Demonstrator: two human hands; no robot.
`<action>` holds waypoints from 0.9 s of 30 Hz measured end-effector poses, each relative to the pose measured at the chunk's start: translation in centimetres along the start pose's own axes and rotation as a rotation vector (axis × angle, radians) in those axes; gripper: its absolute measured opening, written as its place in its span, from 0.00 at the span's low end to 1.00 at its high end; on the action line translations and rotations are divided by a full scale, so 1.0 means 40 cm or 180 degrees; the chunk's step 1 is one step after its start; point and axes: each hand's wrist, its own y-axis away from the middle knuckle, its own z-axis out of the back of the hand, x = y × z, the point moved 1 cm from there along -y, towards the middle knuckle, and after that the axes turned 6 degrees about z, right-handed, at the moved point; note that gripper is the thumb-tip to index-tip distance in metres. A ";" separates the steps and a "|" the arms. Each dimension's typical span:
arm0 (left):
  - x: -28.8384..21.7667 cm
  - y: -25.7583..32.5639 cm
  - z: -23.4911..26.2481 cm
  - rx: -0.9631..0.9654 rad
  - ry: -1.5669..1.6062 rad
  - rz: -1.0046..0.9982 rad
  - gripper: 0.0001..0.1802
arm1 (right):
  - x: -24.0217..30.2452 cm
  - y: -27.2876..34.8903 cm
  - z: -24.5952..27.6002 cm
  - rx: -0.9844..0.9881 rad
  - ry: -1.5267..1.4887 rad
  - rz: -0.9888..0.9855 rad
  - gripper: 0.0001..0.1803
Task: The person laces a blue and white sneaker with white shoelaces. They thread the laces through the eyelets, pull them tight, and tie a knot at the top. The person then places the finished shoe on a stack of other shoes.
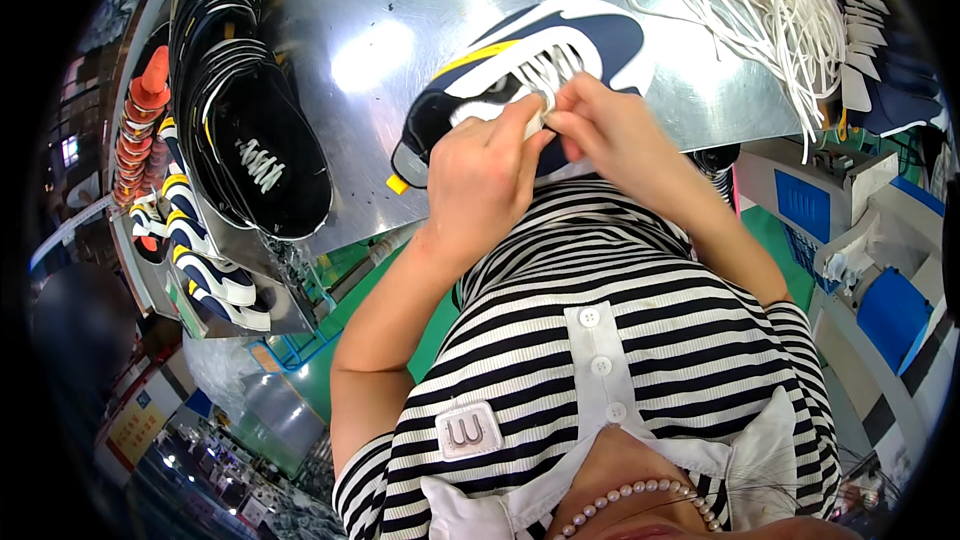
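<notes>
On the metal table in front of me lies a navy, white and yellow shoe upper (615,38), its toe toward the upper right and its black-lined opening toward the lower left. A white shoelace (548,65) runs in rows across its throat. My left hand (478,175) is closed over the opening end, thumb and forefinger pinching the lace. Right beside it, my right hand (612,130) is also closed, with its fingertips on the same lace. The two hands nearly meet above the shoe. Fingers hide part of the lace and the tongue.
Loose white laces (740,15) lie in a bundle at the table's far right, some hanging over the edge. Nested black-lined shoe uppers (265,150) stand along the left. More navy-and-white uppers (215,275) sit lower left, and others (885,100) are stacked at the right.
</notes>
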 end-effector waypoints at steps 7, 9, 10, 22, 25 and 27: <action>0.002 -0.016 0.018 0.0620 0.0916 0.0603 0.12 | -0.023 -0.035 0.067 -0.1086 -0.0069 0.1085 0.11; -0.003 -0.031 0.038 0.0923 0.0838 0.0559 0.10 | -0.067 -0.076 0.050 -0.1342 0.0220 0.1205 0.11; -0.001 -0.030 0.046 0.1089 0.0798 0.0564 0.10 | -0.066 -0.081 0.045 -0.1373 0.0317 0.1040 0.11; 0.043 0.277 0.015 -0.1577 0.0116 0.1117 0.28 | -0.074 -0.057 0.067 -0.1314 -0.0428 0.0734 0.16; 0.029 0.279 -0.031 -0.1281 0.4129 0.3017 0.32 | -0.076 -0.086 0.047 -0.1201 -0.0371 0.0736 0.16; 0.038 0.245 -0.022 -0.0531 0.5395 0.2923 0.30 | -0.054 -0.092 0.049 -0.0906 -0.0610 0.0596 0.15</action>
